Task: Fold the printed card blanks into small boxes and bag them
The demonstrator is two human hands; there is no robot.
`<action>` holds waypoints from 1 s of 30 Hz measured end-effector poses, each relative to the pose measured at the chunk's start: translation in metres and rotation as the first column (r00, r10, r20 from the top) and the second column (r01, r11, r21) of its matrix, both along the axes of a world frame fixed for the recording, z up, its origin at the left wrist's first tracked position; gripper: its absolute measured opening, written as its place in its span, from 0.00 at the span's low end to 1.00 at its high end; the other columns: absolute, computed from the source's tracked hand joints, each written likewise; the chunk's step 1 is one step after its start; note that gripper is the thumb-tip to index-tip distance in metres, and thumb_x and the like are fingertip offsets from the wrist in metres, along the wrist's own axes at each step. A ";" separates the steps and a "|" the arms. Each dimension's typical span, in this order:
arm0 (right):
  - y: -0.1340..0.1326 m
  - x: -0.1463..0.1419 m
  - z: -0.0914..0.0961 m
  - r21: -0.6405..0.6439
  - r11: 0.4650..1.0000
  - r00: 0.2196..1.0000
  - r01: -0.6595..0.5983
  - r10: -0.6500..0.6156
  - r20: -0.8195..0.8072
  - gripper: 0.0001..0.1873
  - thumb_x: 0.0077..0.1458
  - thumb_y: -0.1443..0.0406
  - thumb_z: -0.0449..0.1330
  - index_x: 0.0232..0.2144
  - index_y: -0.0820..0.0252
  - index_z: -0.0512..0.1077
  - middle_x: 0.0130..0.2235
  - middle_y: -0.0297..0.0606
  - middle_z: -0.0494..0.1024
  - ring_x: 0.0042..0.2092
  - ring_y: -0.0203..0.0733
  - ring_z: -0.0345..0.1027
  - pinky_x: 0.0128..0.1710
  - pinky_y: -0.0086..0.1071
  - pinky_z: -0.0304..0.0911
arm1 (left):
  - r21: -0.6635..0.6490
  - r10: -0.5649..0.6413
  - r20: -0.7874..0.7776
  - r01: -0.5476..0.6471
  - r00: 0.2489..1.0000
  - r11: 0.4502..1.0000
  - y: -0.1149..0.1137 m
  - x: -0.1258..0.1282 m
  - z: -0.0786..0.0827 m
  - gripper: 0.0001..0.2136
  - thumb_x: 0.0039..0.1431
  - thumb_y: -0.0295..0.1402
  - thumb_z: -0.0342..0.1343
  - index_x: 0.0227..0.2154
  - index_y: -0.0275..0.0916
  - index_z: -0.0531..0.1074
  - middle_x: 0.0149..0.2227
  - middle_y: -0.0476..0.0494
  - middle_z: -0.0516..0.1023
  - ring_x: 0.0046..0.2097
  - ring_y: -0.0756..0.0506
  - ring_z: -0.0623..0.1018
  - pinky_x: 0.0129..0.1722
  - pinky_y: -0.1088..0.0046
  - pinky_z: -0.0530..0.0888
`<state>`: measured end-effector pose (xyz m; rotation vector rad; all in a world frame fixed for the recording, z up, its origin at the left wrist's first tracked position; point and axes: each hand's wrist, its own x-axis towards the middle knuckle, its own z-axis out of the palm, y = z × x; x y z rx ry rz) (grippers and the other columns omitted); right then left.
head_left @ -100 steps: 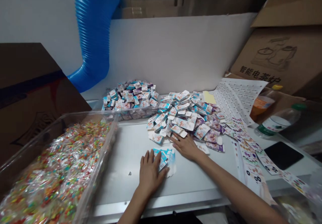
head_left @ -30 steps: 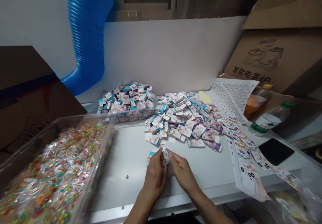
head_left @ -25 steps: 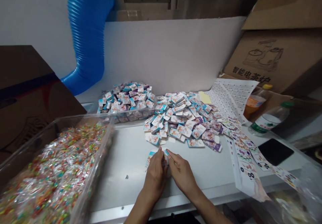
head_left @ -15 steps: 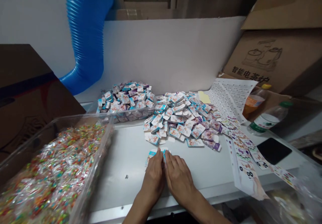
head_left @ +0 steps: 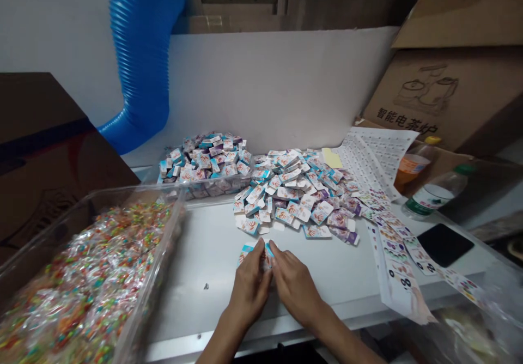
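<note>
My left hand (head_left: 248,286) and my right hand (head_left: 295,283) meet at the middle of the white table (head_left: 204,255). Both pinch a small stack of flat blue-and-white paper boxes (head_left: 254,252), whose edges stick out past my fingertips. Just beyond my hands lies a loose heap of the same flat boxes (head_left: 294,195), blue, white and purple. A clear tray of folded little boxes (head_left: 206,163) stands behind it to the left.
A big clear bin of colourful wrapped candies (head_left: 81,277) fills the left. Sticker sheets (head_left: 392,233), a black phone (head_left: 445,244), two bottles (head_left: 433,195) and cardboard cartons (head_left: 441,91) crowd the right. A blue ribbed hose (head_left: 143,53) hangs at the back.
Earlier my hands lay flat, the right one at the heap's edge. They have since come together and closed on the small stack, shifting only slightly in the last second.
</note>
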<state>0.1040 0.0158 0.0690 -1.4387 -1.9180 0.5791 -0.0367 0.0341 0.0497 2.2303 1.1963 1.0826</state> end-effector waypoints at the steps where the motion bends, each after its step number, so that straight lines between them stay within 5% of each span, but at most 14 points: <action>1: -0.002 -0.002 -0.002 0.047 0.999 0.996 0.020 -0.024 0.087 0.25 0.61 0.65 0.44 0.59 0.64 0.55 0.53 0.49 0.68 0.50 0.51 0.63 0.50 0.48 0.59 | 0.016 0.002 -0.004 -0.002 1.000 1.000 0.000 0.000 0.000 0.24 0.59 0.29 0.46 0.59 0.37 0.51 0.55 0.35 0.66 0.54 0.43 0.69 0.51 0.62 0.70; 4: -0.005 -0.005 -0.004 0.096 0.995 0.976 0.024 -0.044 0.214 0.26 0.60 0.66 0.44 0.60 0.66 0.53 0.54 0.51 0.67 0.50 0.52 0.62 0.50 0.49 0.59 | 0.049 0.006 -0.021 -0.005 1.000 0.999 0.001 0.001 -0.003 0.25 0.59 0.27 0.45 0.59 0.37 0.49 0.54 0.35 0.67 0.53 0.42 0.70 0.49 0.62 0.71; 9: 0.001 0.003 0.004 0.026 1.000 0.991 0.001 -0.004 0.134 0.23 0.62 0.66 0.42 0.59 0.56 0.55 0.45 0.43 0.74 0.44 0.44 0.67 0.44 0.38 0.64 | 0.078 -0.022 -0.081 0.029 0.996 0.997 0.001 0.001 -0.005 0.26 0.58 0.26 0.45 0.59 0.36 0.49 0.56 0.33 0.64 0.55 0.41 0.67 0.51 0.58 0.69; 13: -0.001 0.000 0.005 0.048 0.999 0.930 0.011 -0.028 0.366 0.23 0.59 0.68 0.46 0.56 0.60 0.61 0.38 0.46 0.75 0.40 0.48 0.68 0.39 0.39 0.64 | -0.061 -0.081 -0.039 0.079 0.996 0.995 -0.006 0.007 -0.008 0.26 0.58 0.27 0.45 0.59 0.37 0.48 0.55 0.34 0.65 0.55 0.42 0.68 0.51 0.60 0.69; 17: -0.001 0.002 0.006 -0.018 1.000 0.879 0.022 -0.011 0.477 0.21 0.56 0.69 0.48 0.52 0.62 0.66 0.34 0.48 0.76 0.36 0.49 0.69 0.33 0.37 0.64 | -0.212 -0.105 0.076 0.119 0.992 0.970 -0.012 0.012 -0.009 0.34 0.57 0.26 0.44 0.62 0.38 0.32 0.56 0.35 0.65 0.54 0.44 0.69 0.50 0.63 0.70; 20: 0.019 0.028 0.016 -0.112 0.993 0.972 -0.035 0.060 0.229 0.19 0.57 0.64 0.49 0.49 0.59 0.69 0.34 0.45 0.78 0.36 0.47 0.71 0.37 0.37 0.64 | -0.213 -0.079 0.033 0.085 0.996 0.973 -0.007 0.008 -0.004 0.35 0.56 0.32 0.50 0.62 0.39 0.36 0.57 0.36 0.64 0.54 0.42 0.69 0.50 0.62 0.69; 22: 0.041 0.054 0.026 -0.189 0.981 0.997 0.046 -0.057 -0.055 0.20 0.56 0.59 0.50 0.48 0.60 0.70 0.35 0.42 0.78 0.36 0.46 0.71 0.38 0.37 0.65 | -0.163 0.046 -0.078 -0.058 0.996 0.985 0.002 -0.001 -0.002 0.31 0.55 0.39 0.52 0.59 0.39 0.48 0.55 0.35 0.65 0.54 0.40 0.68 0.51 0.59 0.67; 24: 0.062 0.077 0.032 -0.291 0.921 0.885 0.259 -0.346 -0.311 0.29 0.56 0.54 0.50 0.56 0.63 0.60 0.35 0.43 0.77 0.32 0.45 0.72 0.34 0.38 0.66 | -0.138 0.226 -0.224 -0.261 0.948 0.955 0.011 -0.012 -0.003 0.29 0.53 0.45 0.52 0.55 0.36 0.57 0.52 0.33 0.68 0.52 0.37 0.69 0.48 0.57 0.67; 26: 0.075 0.090 0.031 -0.322 0.891 0.749 0.321 -0.447 -0.490 0.35 0.55 0.52 0.51 0.60 0.61 0.52 0.44 0.46 0.74 0.39 0.45 0.72 0.36 0.37 0.67 | -0.149 0.329 -0.378 -0.408 0.865 0.901 0.018 -0.022 -0.007 0.29 0.52 0.47 0.53 0.52 0.33 0.62 0.48 0.32 0.72 0.49 0.34 0.70 0.45 0.56 0.66; 28: 0.077 0.088 0.023 -0.323 0.913 0.743 0.249 -0.394 -0.541 0.35 0.53 0.52 0.55 0.60 0.58 0.52 0.50 0.46 0.71 0.46 0.47 0.69 0.39 0.38 0.66 | -0.181 0.314 -0.479 -0.443 0.819 0.878 0.022 -0.028 -0.014 0.25 0.51 0.45 0.53 0.49 0.34 0.65 0.45 0.34 0.73 0.47 0.34 0.70 0.44 0.58 0.66; 30: 0.071 0.075 0.009 -0.322 0.937 0.821 0.136 -0.288 -0.493 0.31 0.51 0.54 0.57 0.56 0.58 0.60 0.49 0.46 0.72 0.48 0.48 0.67 0.43 0.40 0.65 | -0.214 0.280 -0.500 -0.431 0.819 0.877 0.023 -0.030 -0.021 0.21 0.52 0.41 0.53 0.47 0.36 0.65 0.43 0.37 0.74 0.46 0.37 0.71 0.43 0.62 0.66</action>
